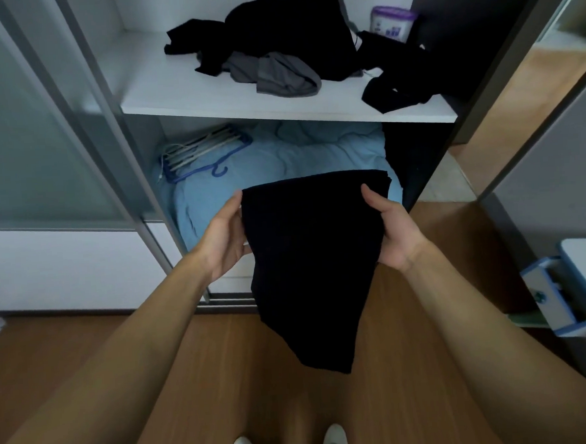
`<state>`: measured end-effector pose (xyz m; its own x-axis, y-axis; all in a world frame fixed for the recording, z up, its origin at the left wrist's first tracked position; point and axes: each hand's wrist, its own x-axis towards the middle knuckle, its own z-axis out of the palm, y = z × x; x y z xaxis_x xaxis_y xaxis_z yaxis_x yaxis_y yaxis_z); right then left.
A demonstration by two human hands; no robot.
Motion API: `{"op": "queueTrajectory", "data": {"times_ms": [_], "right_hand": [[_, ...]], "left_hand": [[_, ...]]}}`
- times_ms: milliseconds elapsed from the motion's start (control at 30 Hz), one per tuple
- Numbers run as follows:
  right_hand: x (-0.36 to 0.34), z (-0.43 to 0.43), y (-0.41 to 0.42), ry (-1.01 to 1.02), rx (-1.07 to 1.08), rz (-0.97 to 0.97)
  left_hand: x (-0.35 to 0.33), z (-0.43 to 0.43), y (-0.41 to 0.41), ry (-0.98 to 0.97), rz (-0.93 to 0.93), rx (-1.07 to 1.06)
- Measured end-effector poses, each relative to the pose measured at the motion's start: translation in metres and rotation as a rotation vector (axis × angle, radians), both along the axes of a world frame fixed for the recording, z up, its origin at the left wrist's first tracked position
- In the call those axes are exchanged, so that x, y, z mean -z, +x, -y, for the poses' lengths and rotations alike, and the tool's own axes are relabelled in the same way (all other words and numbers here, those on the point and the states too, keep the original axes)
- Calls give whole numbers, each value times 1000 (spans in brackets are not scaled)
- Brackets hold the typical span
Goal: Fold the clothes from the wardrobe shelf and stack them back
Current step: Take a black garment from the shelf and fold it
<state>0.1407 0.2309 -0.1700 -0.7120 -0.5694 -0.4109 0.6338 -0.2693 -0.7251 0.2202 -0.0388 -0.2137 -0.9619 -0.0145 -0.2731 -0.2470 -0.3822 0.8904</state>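
Fingers [233, 206] of left hand [222, 241], right hand [393, 238] round garment [307, 262]; clothes [290, 33] on shelf [170, 88]

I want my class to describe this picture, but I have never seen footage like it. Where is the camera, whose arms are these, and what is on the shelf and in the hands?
There is no machine here. The camera sits on a person's head, looking forward and down, so the two bare arms are the wearer's own. The left hand and right hand each grip a side edge of a black garment, which hangs down in front of an open wardrobe. On the white shelf lies an unfolded pile of dark clothes with a grey garment in front, another black piece to the right, and a purple-lidded tub at the back. Below the shelf are blue bedding and some hangers.
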Motion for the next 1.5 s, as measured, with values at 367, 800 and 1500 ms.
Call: {"op": "queueTrajectory", "data": {"times_ms": [367,800,1500], "right_hand": [[4,-9,-1,-32,21,-38],[4,27,9,354,194,65],[10,16,17,134,330,104]], "left_hand": [[-20,-32,-14,-62,79,-155],[-20,-10,-11,-67,172,-41],[5,-10,0,40,147,23]]}}
